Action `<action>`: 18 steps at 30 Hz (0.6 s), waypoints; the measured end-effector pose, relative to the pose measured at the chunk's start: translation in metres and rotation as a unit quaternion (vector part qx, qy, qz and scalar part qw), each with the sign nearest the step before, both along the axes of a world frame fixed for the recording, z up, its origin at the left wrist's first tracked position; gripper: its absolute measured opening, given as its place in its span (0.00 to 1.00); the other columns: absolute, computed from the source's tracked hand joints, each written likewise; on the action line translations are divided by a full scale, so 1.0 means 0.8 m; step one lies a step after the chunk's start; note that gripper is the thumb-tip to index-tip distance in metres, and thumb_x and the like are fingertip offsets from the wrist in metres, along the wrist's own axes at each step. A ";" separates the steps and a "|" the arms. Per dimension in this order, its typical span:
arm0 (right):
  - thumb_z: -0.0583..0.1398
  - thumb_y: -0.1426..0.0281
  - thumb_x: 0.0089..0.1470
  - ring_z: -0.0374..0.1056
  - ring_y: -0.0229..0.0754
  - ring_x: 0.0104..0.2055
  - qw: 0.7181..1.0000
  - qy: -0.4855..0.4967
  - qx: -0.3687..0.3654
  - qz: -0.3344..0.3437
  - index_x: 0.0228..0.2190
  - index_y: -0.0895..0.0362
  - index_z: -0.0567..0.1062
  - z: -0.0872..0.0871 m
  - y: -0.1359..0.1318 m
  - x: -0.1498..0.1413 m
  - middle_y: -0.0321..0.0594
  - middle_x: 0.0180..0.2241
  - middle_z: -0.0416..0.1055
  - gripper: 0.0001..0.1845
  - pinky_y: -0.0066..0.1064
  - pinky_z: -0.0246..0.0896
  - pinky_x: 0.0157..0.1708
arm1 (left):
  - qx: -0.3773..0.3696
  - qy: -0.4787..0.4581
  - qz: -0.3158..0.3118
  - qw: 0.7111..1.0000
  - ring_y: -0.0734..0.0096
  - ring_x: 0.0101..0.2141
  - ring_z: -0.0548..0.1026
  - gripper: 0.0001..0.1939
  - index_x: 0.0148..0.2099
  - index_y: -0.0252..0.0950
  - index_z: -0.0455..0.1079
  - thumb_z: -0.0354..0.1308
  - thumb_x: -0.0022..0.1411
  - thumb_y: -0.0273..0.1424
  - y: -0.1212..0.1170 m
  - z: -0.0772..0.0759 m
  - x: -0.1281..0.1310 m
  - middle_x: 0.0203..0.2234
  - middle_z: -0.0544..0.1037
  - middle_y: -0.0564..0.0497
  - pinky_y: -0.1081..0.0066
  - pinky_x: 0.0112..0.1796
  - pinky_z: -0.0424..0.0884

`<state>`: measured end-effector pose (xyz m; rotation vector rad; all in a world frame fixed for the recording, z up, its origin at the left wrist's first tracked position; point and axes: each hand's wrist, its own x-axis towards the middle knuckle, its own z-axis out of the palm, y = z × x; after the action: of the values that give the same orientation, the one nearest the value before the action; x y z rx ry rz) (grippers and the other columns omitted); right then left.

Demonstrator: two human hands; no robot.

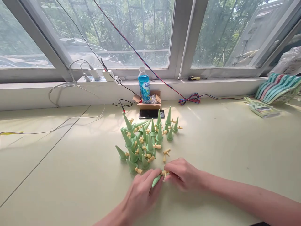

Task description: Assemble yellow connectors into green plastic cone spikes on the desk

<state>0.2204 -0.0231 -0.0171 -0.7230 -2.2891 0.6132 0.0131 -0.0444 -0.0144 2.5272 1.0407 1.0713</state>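
Far left: yellow strip [11, 132] flat on the counter [58, 175], white cable [70, 118] running over it and across the counter. Window [105, 34] behind, white power strip [92, 79] on the sill [30, 94] with plugs in it.

Center: cluster of green cone spikes [129, 141], most upright, a few lying down, many with yellow fittings sticking out sideways. Left hand [143, 188] is just in front of the cluster, fingers closed around a green spike [156, 181], tip angled down toward the wearer. Behind the cluster, black phone [151, 114] lies flat in front of an open cardboard box [149, 106]; bottle of blue liquid [144, 86] stands upright in the box.

Yellow fitting [165, 172] sits at the upper end of the held spike, between the hands. Whether it is seated: cannot tell. Loose yellow fittings [166, 153] lie on the counter just beyond, right of the cluster. Right hand [183, 174] is closed, fingertips pinching the yellow fitting; grip partly blurred.

Right: coiled red-blue cable [190, 99] on the counter, small yellow-black tool [194, 78] on the sill. Far right: flat packet [263, 110] beside a row of teal and pink items [277, 88], exact type unclear.
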 end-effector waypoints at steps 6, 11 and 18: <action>0.47 0.70 0.66 0.40 0.34 0.19 1.000 -0.015 -0.018 0.005 0.24 0.53 0.49 -0.002 0.006 -0.004 0.29 0.19 0.47 0.17 0.29 0.37 0.21 | 0.076 0.060 0.019 0.995 0.77 0.17 0.62 0.06 0.38 0.35 0.70 0.52 0.67 0.24 -0.001 0.006 0.004 0.18 0.66 0.57 0.72 0.19 0.54; 0.47 0.69 0.66 0.41 0.34 0.19 1.000 -0.016 -0.027 -0.003 0.24 0.54 0.51 -0.002 0.004 -0.004 0.29 0.20 0.48 0.17 0.29 0.38 0.21 | 0.094 0.061 0.019 0.994 0.77 0.17 0.64 0.05 0.40 0.35 0.70 0.54 0.65 0.23 -0.001 0.009 0.004 0.19 0.69 0.56 0.72 0.20 0.55; 0.45 0.69 0.67 0.42 0.35 0.20 1.000 -0.011 -0.013 0.016 0.27 0.53 0.53 -0.003 0.005 0.001 0.30 0.21 0.51 0.14 0.29 0.40 0.21 | 0.102 0.030 0.042 0.993 0.77 0.17 0.68 0.08 0.44 0.37 0.70 0.53 0.64 0.24 -0.003 0.002 0.003 0.20 0.71 0.56 0.74 0.20 0.59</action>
<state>0.2211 -0.0194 -0.0197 -0.7094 -2.3214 0.6540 0.0156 -0.0467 -0.0128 2.7119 1.1142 1.1883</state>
